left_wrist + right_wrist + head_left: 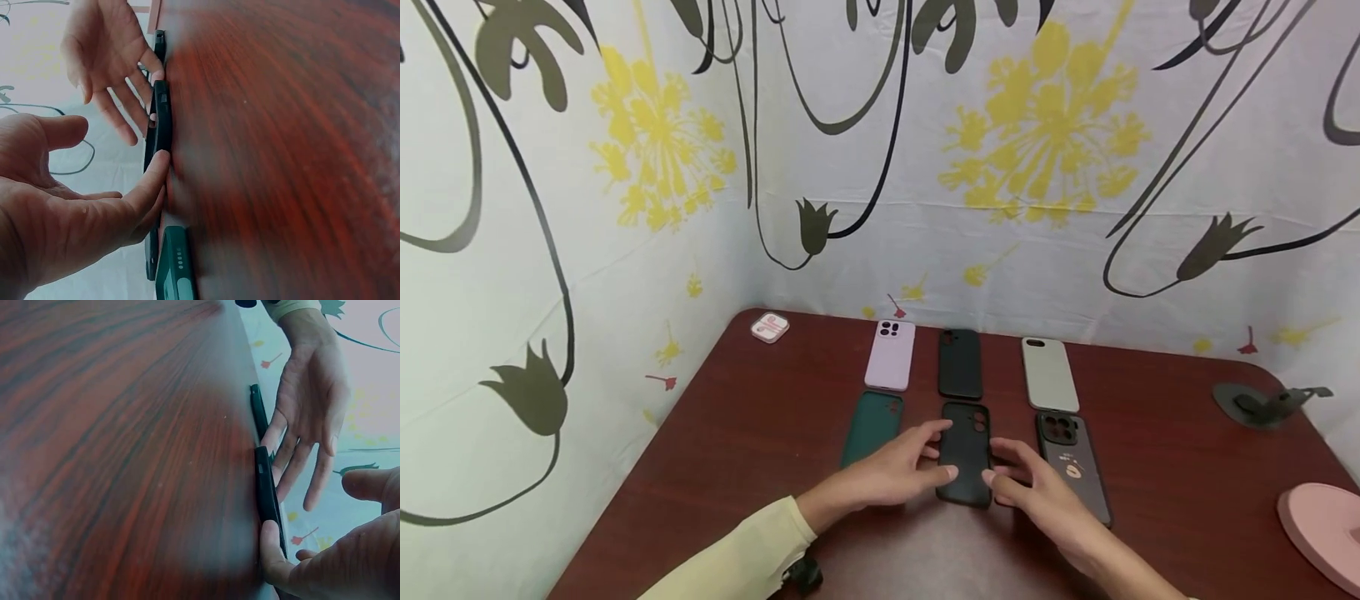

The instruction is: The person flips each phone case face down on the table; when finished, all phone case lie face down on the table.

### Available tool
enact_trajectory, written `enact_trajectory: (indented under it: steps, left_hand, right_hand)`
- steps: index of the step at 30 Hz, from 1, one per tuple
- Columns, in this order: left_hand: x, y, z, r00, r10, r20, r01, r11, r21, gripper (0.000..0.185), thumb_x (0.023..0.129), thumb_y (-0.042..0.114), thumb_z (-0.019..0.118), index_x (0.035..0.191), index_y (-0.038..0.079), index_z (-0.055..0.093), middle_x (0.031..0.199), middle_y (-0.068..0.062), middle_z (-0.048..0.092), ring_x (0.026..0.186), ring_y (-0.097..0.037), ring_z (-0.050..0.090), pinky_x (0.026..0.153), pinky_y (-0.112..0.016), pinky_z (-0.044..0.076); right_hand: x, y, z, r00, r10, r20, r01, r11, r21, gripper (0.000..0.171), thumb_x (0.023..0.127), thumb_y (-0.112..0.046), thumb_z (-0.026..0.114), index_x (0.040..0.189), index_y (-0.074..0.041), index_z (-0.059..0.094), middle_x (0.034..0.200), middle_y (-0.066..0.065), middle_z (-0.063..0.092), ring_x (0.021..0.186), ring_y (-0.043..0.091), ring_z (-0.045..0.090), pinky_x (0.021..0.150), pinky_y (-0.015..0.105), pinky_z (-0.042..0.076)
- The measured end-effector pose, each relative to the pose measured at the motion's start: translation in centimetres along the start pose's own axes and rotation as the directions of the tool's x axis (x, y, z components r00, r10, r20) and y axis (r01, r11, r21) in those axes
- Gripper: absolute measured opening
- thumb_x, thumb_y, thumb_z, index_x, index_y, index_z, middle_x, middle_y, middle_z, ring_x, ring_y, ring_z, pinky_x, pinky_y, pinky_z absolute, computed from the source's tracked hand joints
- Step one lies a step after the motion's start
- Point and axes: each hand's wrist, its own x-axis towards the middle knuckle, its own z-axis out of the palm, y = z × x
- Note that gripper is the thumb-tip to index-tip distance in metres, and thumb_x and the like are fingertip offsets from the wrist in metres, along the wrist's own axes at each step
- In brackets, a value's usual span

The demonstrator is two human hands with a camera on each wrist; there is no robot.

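A black phone case (pixel 964 467) lies flat on the dark red table, its camera cutout at the upper right. My left hand (pixel 901 467) is at its left side, with thumb and forefinger reaching to the edge. On the opposite side, my right hand (pixel 1033 483) has its fingertips close along the right edge. From the left wrist view, the case (pixel 164 119) appears edge-on with the left hand's straight fingers (pixel 153 175) against it. In the right wrist view, a right-hand finger (pixel 270 537) touches the near end of the case (pixel 265 487).
Around it lie a teal case (pixel 874 427), a lilac case (pixel 891 357), another black case (pixel 959 364), a pale grey case (pixel 1049 375) and a dark grey case (pixel 1086 479). A white tag (pixel 770 327), a dark stand (pixel 1262 406) and a pink disc (pixel 1326 525) sit farther out.
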Motion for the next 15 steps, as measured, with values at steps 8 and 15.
enact_trajectory:
  steps: [8,15]
  left_hand:
    - [0.27,0.4,0.21,1.0,0.015,0.011,-0.016,0.999,0.031,0.07,0.104,0.049,0.064,0.165,0.028,0.035,0.164,-0.006,0.042,0.138,-0.021,0.058,0.105,-0.038,0.056]
    - [0.3,0.72,0.39,0.999,0.035,0.009,-0.035,0.999,0.006,0.068,0.105,0.044,0.064,0.164,0.025,0.036,0.16,-0.01,0.047,0.136,-0.022,0.06,0.107,-0.036,0.056]
  right_hand:
    - [-0.28,-0.18,-0.03,0.999,0.024,-0.045,-0.02,0.997,0.075,0.069,0.108,-0.034,0.061,0.162,-0.004,0.03,0.167,0.026,0.031,0.149,0.046,0.045,0.104,0.046,0.06]
    - [-0.22,-0.27,0.0,0.996,0.048,-0.072,-0.036,0.988,0.149,0.064,0.11,-0.028,0.057,0.161,-0.001,0.028,0.166,0.028,0.031,0.149,0.047,0.044,0.101,0.045,0.062]
